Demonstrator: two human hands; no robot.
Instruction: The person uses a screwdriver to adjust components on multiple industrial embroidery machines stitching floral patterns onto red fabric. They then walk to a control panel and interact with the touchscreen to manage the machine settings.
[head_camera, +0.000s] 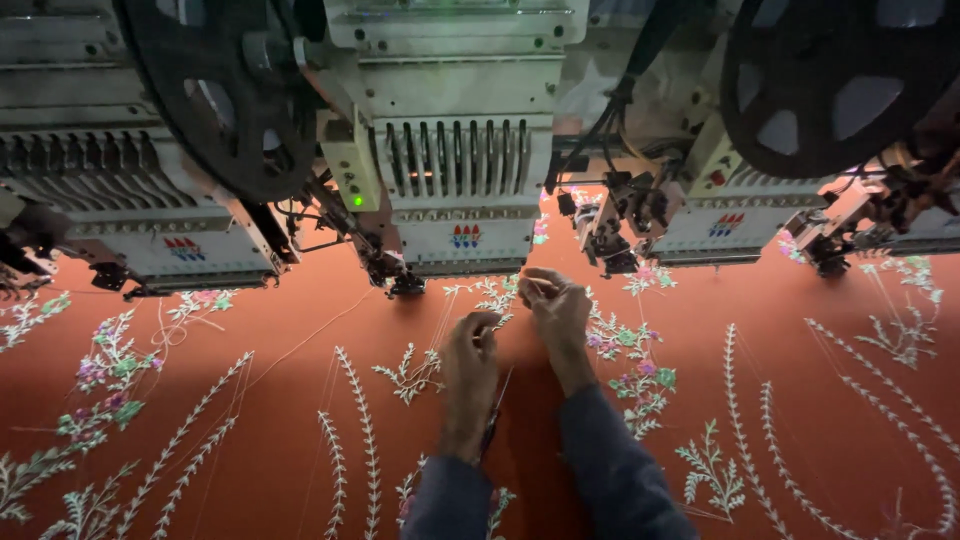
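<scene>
Head view: orange embroidered fabric (280, 400) spans the near surface, bearing white vine and floral stitching. Left hand (470, 372) rests curled on it; right hand (560, 312) pinches fine thread (535, 284) just beyond. Far side, embroidery machine heads (460, 180) stand in a row.

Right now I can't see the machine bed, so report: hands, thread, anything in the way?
Left hand on the orange fabric, fingers curled. Right hand raised, pinching a thin thread. Embroidery head close above both hands.
</scene>
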